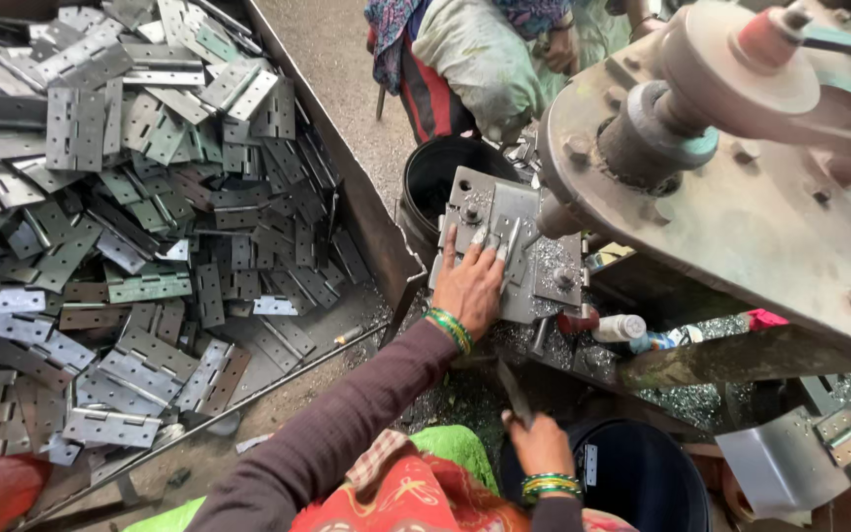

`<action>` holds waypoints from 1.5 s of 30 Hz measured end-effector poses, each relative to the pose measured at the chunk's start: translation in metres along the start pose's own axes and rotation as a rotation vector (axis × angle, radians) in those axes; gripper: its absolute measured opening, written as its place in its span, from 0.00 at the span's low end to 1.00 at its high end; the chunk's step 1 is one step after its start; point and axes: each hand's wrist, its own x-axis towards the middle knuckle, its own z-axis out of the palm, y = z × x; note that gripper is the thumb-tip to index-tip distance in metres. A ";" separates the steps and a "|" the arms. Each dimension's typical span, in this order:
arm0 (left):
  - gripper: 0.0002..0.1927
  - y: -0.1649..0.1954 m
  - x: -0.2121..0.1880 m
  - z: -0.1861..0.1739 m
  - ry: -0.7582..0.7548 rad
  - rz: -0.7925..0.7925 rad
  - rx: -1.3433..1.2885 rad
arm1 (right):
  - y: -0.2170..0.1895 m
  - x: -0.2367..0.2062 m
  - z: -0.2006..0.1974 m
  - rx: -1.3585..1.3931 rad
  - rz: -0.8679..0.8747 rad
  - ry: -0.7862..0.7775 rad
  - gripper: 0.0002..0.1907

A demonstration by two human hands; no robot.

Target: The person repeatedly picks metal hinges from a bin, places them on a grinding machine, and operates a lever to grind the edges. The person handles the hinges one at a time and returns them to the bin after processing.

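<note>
The left hand (469,286) is laid flat on the grey fixture plate (506,251) of the drilling machine (741,187), fingers spread and stretched toward twelve o'clock. Beneath the fingertips a metal hinge (506,239) is pressed down, its long axis running roughly from six to twelve o'clock, directly under the machine's spindle at about one o'clock from the hand. Metal swarf is scattered over the plate.

The right hand (541,443) is held lower, at five o'clock from the left hand, and is closed around a narrow metal handle (514,392) that slants up toward eleven o'clock; what the handle joins to cannot be told. The hinge is therefore much nearer the left hand, which touches it, while the right hand is kept well apart from it.

At nine o'clock a large tray (366,212) heaped with loose hinges (140,227) is seen. A black bucket (632,473) sits just beside the right hand, and another person (475,59) is seated at twelve o'clock.
</note>
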 end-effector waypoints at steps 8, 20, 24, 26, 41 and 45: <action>0.21 -0.004 0.023 0.009 -0.075 -0.022 0.060 | -0.025 -0.023 0.003 -0.084 0.109 0.136 0.33; 0.23 0.002 0.003 -0.004 -0.036 0.009 0.036 | -0.026 -0.025 -0.050 -0.002 -0.090 0.053 0.24; 0.23 0.003 0.003 -0.004 -0.003 0.006 0.056 | -0.028 -0.028 -0.023 -0.019 0.063 0.057 0.23; 0.23 0.002 0.005 -0.004 0.058 0.018 0.060 | -0.022 -0.022 0.009 0.111 0.010 0.062 0.24; 0.13 0.000 0.034 0.012 0.101 0.009 0.089 | -0.026 -0.031 -0.032 0.006 0.042 0.045 0.28; 0.14 -0.005 0.033 0.011 0.049 0.011 0.061 | -0.028 -0.028 0.002 -0.114 0.136 0.135 0.34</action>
